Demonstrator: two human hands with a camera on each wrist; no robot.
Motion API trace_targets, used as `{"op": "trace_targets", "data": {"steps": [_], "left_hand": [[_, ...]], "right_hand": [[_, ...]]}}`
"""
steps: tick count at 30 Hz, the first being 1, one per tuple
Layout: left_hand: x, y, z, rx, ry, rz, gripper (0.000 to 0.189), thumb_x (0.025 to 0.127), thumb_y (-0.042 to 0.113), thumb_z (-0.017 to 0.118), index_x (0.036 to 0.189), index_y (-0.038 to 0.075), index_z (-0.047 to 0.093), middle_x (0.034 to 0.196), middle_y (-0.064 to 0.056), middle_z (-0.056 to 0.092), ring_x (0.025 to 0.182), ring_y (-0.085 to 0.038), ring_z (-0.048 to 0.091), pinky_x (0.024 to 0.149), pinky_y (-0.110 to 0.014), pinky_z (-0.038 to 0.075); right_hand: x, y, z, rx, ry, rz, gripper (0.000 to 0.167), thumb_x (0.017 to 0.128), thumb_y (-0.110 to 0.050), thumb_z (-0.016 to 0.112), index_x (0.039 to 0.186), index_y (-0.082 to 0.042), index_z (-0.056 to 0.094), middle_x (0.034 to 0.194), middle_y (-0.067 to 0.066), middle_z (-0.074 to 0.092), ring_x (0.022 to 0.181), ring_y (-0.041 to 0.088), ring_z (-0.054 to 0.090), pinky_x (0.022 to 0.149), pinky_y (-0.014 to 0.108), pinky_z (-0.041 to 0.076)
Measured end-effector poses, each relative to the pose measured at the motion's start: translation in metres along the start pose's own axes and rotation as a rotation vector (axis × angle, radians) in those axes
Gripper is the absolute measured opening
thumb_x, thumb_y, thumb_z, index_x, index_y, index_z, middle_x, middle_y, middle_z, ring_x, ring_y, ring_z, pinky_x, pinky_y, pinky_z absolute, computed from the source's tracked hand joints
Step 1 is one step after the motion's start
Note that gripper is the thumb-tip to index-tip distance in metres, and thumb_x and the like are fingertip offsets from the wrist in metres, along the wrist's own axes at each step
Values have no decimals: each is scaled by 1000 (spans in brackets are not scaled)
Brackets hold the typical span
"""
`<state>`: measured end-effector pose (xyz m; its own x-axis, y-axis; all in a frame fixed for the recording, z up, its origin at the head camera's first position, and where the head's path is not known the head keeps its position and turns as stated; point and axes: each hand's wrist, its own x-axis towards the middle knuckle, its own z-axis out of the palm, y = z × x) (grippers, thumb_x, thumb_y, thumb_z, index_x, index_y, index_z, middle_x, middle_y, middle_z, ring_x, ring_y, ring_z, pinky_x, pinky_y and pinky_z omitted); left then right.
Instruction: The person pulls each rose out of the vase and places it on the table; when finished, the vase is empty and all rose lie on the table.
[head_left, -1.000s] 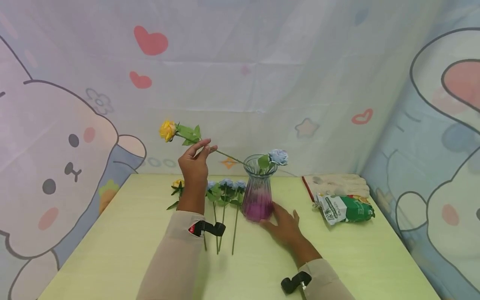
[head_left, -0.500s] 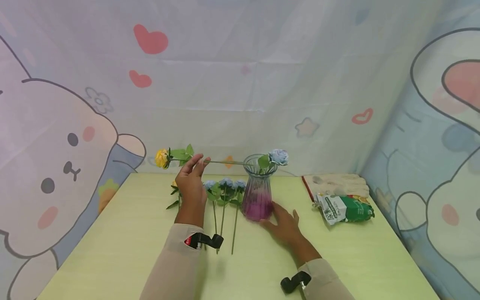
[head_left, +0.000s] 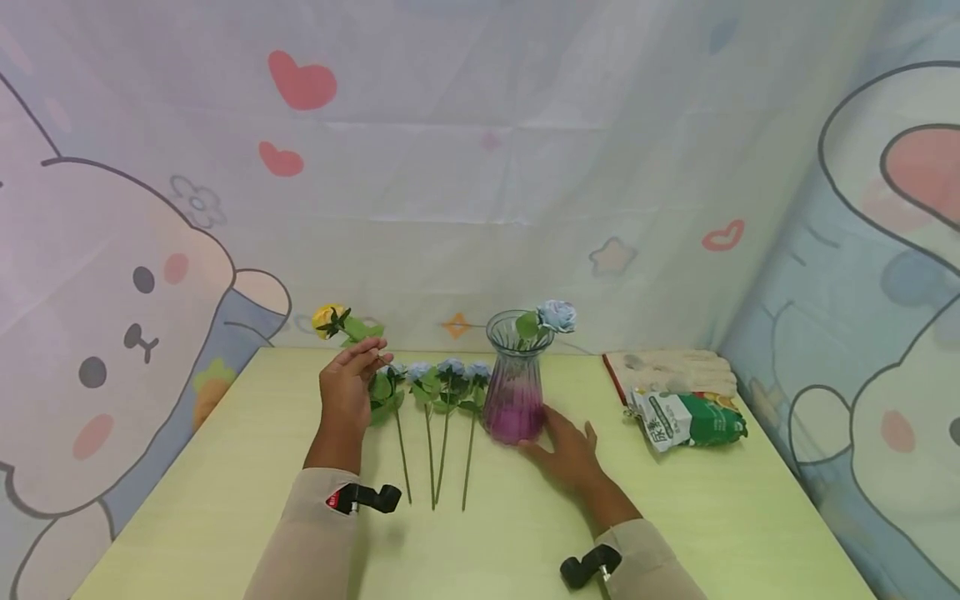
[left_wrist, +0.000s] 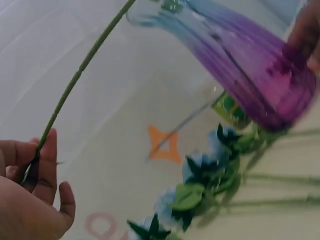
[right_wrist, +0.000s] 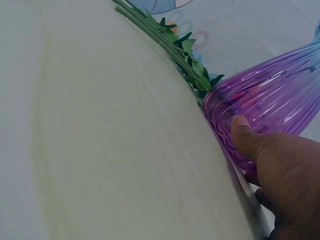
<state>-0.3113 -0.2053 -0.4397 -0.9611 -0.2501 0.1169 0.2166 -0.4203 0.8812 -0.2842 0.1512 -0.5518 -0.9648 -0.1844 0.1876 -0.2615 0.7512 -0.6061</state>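
My left hand pinches the stem of a yellow rose just below its leaves, above the table's left half. In the left wrist view the green stem runs up from the fingers toward the vase's mouth and overlaps its rim there. A ribbed glass vase, bluish at the neck and purple below, stands upright on the table. One light blue rose leans out of its right side. My right hand holds the vase low at its base, thumb against the glass.
Several blue roses lie side by side left of the vase, stems toward me. To the right are a green and white packet and a pale knitted glove. A printed cloth hangs behind the table.
My left hand has moved left and down, carrying the yellow rose; its stem no longer reaches across to the vase rim in the head view. My right hand and the vase stay put.
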Motion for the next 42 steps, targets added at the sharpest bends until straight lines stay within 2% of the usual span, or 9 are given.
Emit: {"op": "trace_targets", "data": {"steps": [6,10,12,15,21,28,32,38,42], "left_hand": [[0,4,-40,352,-140,-63,40,114,15,60,149,-4,61,116,11,80,95,-7,78,118,-37,52],[0,6,-65,535,-248,-90,47,114,18,62,155,-3,56,134,-2,78,99,-10,80,130,-55,39],[0,6,-74,586,-274,-99,47,112,17,64,154,-4,56,140,-11,74,99,-13,81,128,-60,40],[0,6,-85,670,-291,-98,43,112,14,65,150,-5,58,143,-19,71,101,-13,81,119,-51,52],[1,3,-108,733,-295,-86,38,114,9,57,149,-6,57,145,-28,68,107,-22,78,102,-43,63],[3,-8,-132,699,-238,-93,37,116,14,55,149,-3,57,139,-11,76,100,-21,77,98,-28,62],[4,-17,-141,667,-228,-107,38,116,13,55,150,-4,55,138,-7,77,97,-13,78,95,-17,59],[2,-26,-148,723,-191,-94,41,115,17,58,152,-1,55,138,-5,78,113,11,68,96,-7,51],[-1,-29,-147,748,-166,-75,41,115,17,59,151,-2,56,141,-13,76,114,14,65,95,-6,51]], "right_hand": [[-2,1,0,2,0,-4,81,105,-50,71,167,-6,44,168,17,51,158,41,47,126,83,8],[-1,3,0,-5,0,-5,81,105,-50,71,167,-6,43,168,17,52,158,41,46,126,83,8],[0,4,0,-7,-2,-4,82,104,-51,71,167,-6,43,169,17,51,159,41,46,127,82,8],[1,6,1,-10,-6,-6,83,104,-52,71,168,-7,42,170,15,50,159,41,45,127,81,7],[1,4,0,1,-2,-6,83,103,-51,72,167,-6,43,169,16,50,159,40,46,127,82,7],[0,4,0,-5,2,-7,83,103,-50,73,167,-6,43,169,16,51,159,40,46,127,81,8],[-1,4,1,-3,20,-22,82,103,-49,73,165,-4,45,167,17,53,157,41,48,126,83,9],[-1,3,2,1,24,-27,82,103,-50,73,165,-5,45,167,17,52,157,41,48,126,83,8],[-1,3,2,-2,21,-26,82,103,-50,73,166,-5,45,168,17,52,158,41,47,126,83,9]]}}
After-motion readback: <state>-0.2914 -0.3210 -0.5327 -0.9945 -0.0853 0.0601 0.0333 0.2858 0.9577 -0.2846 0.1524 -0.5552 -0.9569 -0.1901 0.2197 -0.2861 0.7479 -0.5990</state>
